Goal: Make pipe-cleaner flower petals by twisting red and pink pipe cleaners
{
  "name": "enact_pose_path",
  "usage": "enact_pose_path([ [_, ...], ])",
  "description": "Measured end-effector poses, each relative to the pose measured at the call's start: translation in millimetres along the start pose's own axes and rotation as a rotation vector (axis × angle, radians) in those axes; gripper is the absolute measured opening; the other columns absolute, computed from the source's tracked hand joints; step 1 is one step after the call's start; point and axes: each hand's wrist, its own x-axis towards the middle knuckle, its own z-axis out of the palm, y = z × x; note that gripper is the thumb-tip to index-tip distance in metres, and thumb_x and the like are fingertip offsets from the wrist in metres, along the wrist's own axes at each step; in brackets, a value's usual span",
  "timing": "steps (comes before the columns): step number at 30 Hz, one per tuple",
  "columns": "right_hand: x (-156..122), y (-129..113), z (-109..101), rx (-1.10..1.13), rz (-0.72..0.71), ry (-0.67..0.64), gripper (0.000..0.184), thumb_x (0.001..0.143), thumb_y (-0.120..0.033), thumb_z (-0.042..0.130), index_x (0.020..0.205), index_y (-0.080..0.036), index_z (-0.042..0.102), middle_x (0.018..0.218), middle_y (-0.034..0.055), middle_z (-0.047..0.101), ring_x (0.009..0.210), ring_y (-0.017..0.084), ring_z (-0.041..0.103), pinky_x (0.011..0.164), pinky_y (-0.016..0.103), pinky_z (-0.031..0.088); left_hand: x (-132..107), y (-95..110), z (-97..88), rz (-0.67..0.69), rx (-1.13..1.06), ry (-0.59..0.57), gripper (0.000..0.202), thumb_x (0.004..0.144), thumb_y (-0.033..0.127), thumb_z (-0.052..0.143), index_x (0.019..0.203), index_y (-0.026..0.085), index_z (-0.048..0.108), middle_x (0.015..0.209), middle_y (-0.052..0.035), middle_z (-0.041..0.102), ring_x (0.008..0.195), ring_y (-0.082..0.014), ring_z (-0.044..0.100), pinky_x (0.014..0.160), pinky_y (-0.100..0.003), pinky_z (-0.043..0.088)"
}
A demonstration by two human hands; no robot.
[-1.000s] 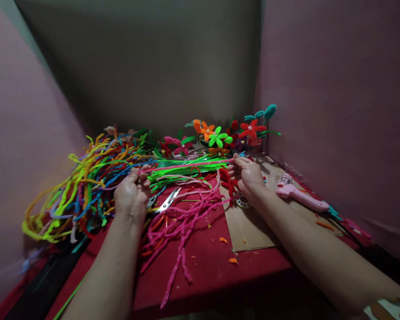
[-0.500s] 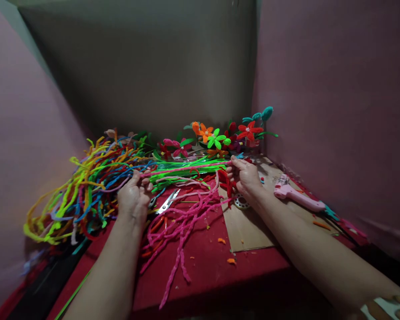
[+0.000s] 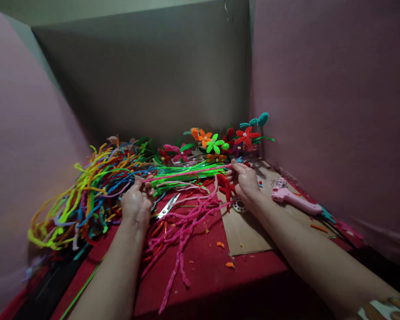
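Observation:
A pink pipe cleaner (image 3: 190, 172) is stretched nearly level between my two hands, above the table. My left hand (image 3: 137, 200) pinches its left end, and my right hand (image 3: 245, 177) pinches the other end, slightly higher. Behind and below it lies a bundle of bright green pipe cleaners (image 3: 173, 183). Several loose, wavy pink pipe cleaners (image 3: 186, 226) spread over the red cloth between my forearms. Scissors (image 3: 168, 206) with bright blades lie just right of my left hand, their handles partly hidden. Red pipe cleaners (image 3: 225, 186) rest beside my right hand.
A big tangle of multicoloured pipe cleaners (image 3: 83, 195) fills the left side. Pipe-cleaner flowers (image 3: 215, 144) stand at the back. On the right, a pink glue gun (image 3: 295, 200) lies on cardboard (image 3: 246, 235), with a white spool (image 3: 240, 205) nearby. Orange scraps (image 3: 230, 265) dot the red tablecloth (image 3: 206, 280).
The camera view has tilted up a little, so the table sits slightly lower in the picture. Both hands keep their hold on the stretched pink pipe cleaner.

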Motion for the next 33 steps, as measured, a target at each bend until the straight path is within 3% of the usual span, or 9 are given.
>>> enact_pose_path([
  [12, 3.2, 3.1, -1.2, -0.030, -0.023, 0.000, 0.030, 0.062, -0.039, 0.072, 0.062, -0.015, 0.054, 0.042, -0.0040, 0.053, 0.030, 0.007, 0.044, 0.026, 0.016, 0.025, 2.6, -2.8, -3.6, -0.004, 0.023, -0.040, 0.020, 0.085, 0.011, 0.049, 0.064, 0.013, 0.049, 0.045, 0.0053, 0.050, 0.034, -0.0047, 0.044, 0.030, -0.017, 0.028],
  [20, 5.6, -0.1, -0.2, 0.114, 0.024, -0.039, 0.027, 0.067, -0.036, 0.070, 0.064, -0.014, 0.055, 0.045, -0.0022, 0.057, 0.036, 0.008, 0.049, 0.032, 0.017, 0.034, 2.1, -4.8, -2.4, -0.024, 0.036, -0.052, 0.024, 0.086, 0.013, 0.048, 0.061, 0.013, 0.047, 0.045, 0.0040, 0.050, 0.036, -0.0053, 0.046, 0.030, -0.016, 0.027],
  [33, 7.6, -0.3, -2.4, 0.152, 0.075, -0.065, 0.024, 0.069, -0.034, 0.069, 0.064, -0.014, 0.057, 0.046, -0.0018, 0.057, 0.038, 0.008, 0.050, 0.034, 0.018, 0.036, 1.4, -6.2, -3.9, -0.048, 0.066, -0.083, 0.020, 0.085, 0.015, 0.049, 0.065, 0.013, 0.048, 0.055, -0.0013, 0.059, 0.035, -0.0049, 0.044, 0.031, -0.016, 0.028],
])
